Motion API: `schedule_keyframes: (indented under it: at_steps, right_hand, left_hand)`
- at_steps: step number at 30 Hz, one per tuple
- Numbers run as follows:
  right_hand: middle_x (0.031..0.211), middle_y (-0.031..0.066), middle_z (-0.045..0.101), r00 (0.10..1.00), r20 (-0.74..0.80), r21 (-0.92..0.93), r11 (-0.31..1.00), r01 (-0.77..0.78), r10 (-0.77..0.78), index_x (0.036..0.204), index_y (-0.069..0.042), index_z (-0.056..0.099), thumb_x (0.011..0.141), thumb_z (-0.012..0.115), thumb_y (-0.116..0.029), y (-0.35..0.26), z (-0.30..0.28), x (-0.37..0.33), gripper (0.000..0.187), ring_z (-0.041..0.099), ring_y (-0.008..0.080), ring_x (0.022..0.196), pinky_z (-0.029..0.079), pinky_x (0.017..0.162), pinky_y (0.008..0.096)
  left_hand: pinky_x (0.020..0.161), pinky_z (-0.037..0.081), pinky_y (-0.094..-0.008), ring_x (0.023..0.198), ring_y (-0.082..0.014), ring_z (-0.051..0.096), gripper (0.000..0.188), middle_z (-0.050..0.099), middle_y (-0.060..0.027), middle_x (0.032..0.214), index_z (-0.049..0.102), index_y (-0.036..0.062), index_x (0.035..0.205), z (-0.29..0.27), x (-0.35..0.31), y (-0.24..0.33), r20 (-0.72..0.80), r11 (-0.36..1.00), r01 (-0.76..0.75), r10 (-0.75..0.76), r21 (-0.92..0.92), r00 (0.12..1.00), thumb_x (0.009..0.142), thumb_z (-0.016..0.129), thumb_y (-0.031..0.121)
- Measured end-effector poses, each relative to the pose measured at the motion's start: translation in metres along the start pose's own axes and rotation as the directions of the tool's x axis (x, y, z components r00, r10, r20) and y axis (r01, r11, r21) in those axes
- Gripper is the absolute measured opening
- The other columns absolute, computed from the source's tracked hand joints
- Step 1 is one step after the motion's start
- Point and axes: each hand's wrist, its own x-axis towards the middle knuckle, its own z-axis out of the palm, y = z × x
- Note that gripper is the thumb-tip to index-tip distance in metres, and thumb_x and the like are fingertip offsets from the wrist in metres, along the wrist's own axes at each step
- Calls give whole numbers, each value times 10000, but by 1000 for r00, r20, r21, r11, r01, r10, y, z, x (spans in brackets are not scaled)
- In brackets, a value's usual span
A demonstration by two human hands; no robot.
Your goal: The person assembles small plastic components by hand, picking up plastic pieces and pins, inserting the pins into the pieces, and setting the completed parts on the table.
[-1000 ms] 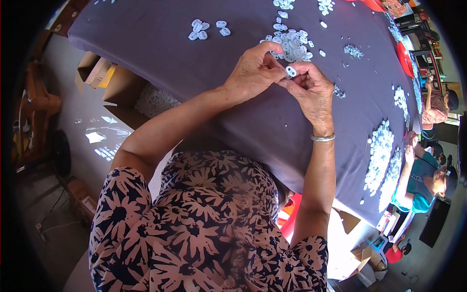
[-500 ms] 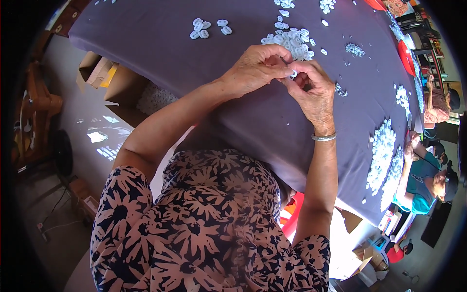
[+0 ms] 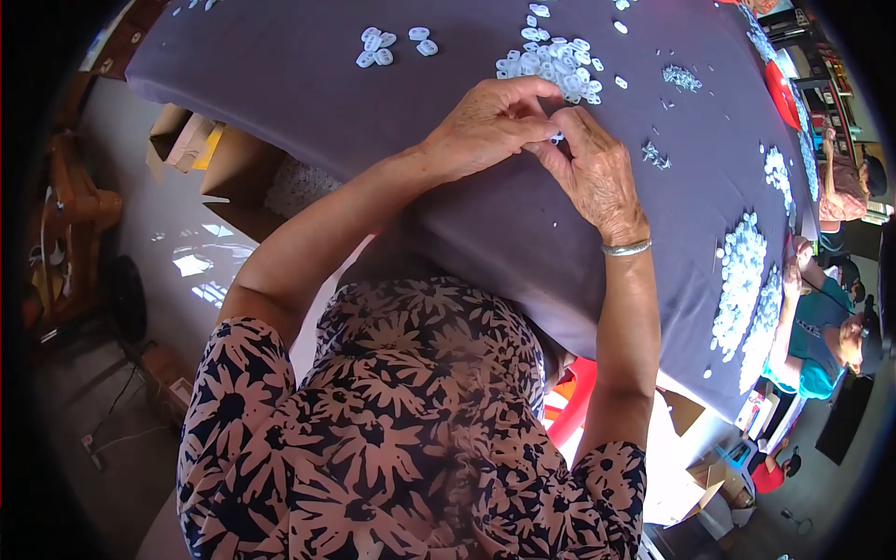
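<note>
- Since the frame a second before, the right hand [image 3: 597, 173] had rolled over, its back turned further up, and the small white piece [image 3: 556, 138] showed only as a sliver.
- That piece sat between the fingertips over the desk [image 3: 467, 224], which was covered in dark cloth; the right hand was pinching it, and the left hand [image 3: 481, 126] curled in against it (whether that one gripped the piece or something finer, I could not tell).
- It looked light, stiff and probably smooth, so apt to slip; its outer rim seemed the best place to pinch.
- Fingers themselves stood in the way, hiding most of it.
- Just beyond the hands lay a white pile [image 3: 555, 65] of similar pieces, with a smaller group [image 3: 376, 47] to the left.
- Right of the hands lay a near cluster [image 3: 655, 155] and a far cluster [image 3: 681, 78] of tiny metallic bits, probably easy to scatter.
</note>
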Motion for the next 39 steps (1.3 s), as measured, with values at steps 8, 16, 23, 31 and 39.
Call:
schedule_keyframes:
  at_steps: [8, 16, 23, 31, 39]
  right_hand:
    - [766, 115, 573, 997, -41, 28, 998, 59, -58, 832, -17, 512, 809, 680, -187, -3, 2, -1, 240, 580, 313, 666, 477, 585, 388]
    - [733, 140, 587, 999, 4, -10, 999, 37, -37, 816, -13, 482, 834, 649, -176, 0, 6, -5, 234, 603, 338, 690, 484, 581, 403]
    - [661, 136, 573, 999, 5, -54, 998, 39, -39, 801, -16, 475, 853, 626, -173, 3, 11, -9, 224, 604, 338, 652, 484, 565, 402]
    - [664, 114, 584, 996, -75, -33, 999, 44, -46, 775, -29, 481, 842, 655, -205, 1, 11, -2, 256, 598, 303, 611, 475, 528, 379]
    - [610, -53, 431, 785, -362, 298, 860, -414, 503, 786, -27, 580, 899, 614, -237, 40, -12, -8, 241, 391, 38, 581, 361, 519, 202]
  left_hand:
    - [630, 444, -229, 695, -72, 510, 322, 579, -7, 762, 604, 53, 1166, -3, -3, 11, 79, 980, 112, -100, -166, 992, 849, 571, 108]
    - [705, 430, -235, 730, -87, 504, 316, 573, -8, 775, 614, 60, 1158, 1, -8, 12, 70, 983, 59, -48, -173, 996, 855, 542, 111]
    - [724, 442, -248, 760, -93, 531, 338, 584, -19, 790, 606, 70, 1174, 8, -10, 6, 37, 954, 111, -105, -277, 994, 846, 522, 73]
    - [704, 467, -233, 758, -84, 563, 336, 589, -9, 812, 592, 93, 1192, 0, -5, 8, 40, 981, 80, -74, -177, 996, 861, 538, 86]
    - [618, 491, -237, 686, -120, 620, 126, 633, -48, 807, 626, 58, 975, -35, 9, -4, -214, 950, -145, 207, 275, 955, 861, 584, 95]
